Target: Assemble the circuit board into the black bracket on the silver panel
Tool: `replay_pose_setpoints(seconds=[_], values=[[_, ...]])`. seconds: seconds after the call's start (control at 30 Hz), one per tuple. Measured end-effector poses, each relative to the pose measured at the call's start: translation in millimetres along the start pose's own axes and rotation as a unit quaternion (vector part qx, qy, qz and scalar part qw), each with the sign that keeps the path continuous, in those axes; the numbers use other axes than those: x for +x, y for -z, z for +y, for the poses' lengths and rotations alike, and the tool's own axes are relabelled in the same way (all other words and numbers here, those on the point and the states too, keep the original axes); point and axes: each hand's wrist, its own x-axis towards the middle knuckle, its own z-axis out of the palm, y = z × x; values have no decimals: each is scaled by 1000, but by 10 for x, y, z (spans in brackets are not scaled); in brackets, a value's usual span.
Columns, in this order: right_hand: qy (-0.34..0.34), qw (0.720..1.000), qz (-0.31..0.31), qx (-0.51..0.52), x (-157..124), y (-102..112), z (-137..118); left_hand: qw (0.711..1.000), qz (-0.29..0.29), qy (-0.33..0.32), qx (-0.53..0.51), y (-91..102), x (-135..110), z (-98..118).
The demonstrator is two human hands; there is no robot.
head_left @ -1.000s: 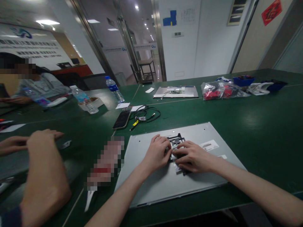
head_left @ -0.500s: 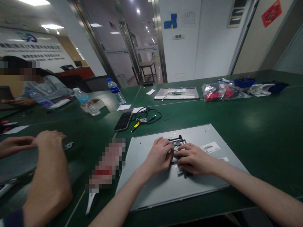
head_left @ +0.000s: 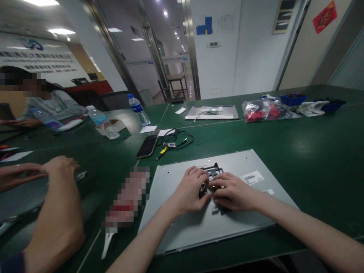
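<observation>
A large flat silver-grey metal panel, like the back of a display, lies on the green table. At its middle sits a dark slotted bracket, partly covered by my hands. My left hand curls around a small dark shiny part at the bracket's left side; its exact kind is hidden. Opposite it, my right hand is closed, fingertips at the bracket, with something metallic partly showing under them. The two hands' fingertips nearly meet. A white label is on the panel beside my right hand.
A phone and a coiled black cable lie beyond the panel. Left of it is a pixelated reddish item. A co-worker's arm reaches in at left. A second panel, bottles and a plastic bag stand farther back.
My left thumb and fingers have parted slightly, showing more of the dark shiny part. A metallic piece shows more under my right fingers. The panel stays in place.
</observation>
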Motion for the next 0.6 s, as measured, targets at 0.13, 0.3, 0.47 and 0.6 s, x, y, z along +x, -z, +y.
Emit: replay_pose_setpoints(seconds=[0.13, 0.3, 0.47, 0.6], values=[[-6, 1000, 13, -13, 9, 41, -7, 1000, -1, -1, 1, -9, 0, -4], [-3, 1000, 9, -11, -2, 76, -23, 1000, -5, -1, 1, -5, 6, 3], [-6, 1000, -11, -14, -12, 84, -36, 1000, -2, 0, -2, -16, 13, -1], [-6, 1000, -25, -12, -9, 88, -35, 1000, 6, 3, -6, -28, 17, -8]])
